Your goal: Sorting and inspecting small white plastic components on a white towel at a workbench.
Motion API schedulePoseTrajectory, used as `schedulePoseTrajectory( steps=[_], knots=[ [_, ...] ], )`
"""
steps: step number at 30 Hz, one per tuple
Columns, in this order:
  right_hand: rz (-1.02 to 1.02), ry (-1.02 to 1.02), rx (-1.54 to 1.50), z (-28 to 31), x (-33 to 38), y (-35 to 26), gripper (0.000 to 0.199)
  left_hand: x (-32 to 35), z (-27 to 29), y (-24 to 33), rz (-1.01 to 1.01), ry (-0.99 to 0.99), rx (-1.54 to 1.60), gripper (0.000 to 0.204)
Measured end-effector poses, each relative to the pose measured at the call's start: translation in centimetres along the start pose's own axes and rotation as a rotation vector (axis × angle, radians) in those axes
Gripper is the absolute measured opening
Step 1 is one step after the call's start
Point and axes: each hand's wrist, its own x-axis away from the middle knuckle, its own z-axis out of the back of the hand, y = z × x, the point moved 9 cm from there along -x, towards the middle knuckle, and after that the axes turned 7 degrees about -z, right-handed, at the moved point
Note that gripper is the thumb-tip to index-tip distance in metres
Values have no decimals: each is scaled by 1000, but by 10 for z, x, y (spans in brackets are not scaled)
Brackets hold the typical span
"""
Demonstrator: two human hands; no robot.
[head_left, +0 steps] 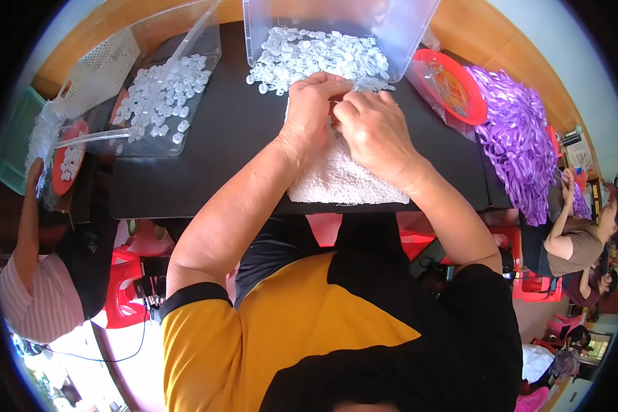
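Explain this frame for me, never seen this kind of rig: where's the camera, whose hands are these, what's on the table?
There is no machine: a person works bare-handed, and one wide fisheye camera on their head looks down, so edges bend. The left hand and right hand meet, fingers curled together over a white towel on a black table. What they pinch is hidden. Just beyond is a clear bin spilling small clear plastic pieces. To the left lies a clear tray with more pieces; to the right, a red lid and purple ribbons. Other people sit at both sides.
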Motion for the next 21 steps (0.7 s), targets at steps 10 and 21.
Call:
schedulePoseTrajectory(
  steps=[10,21],
  knots=[
    [-80,66,-399,-6,-13,-1,9,-10,7,-17,120,2,348,17],
    [-302,221,-626,15,-10,44,6,-3,7,3,-34,48,71,10]
  ],
)
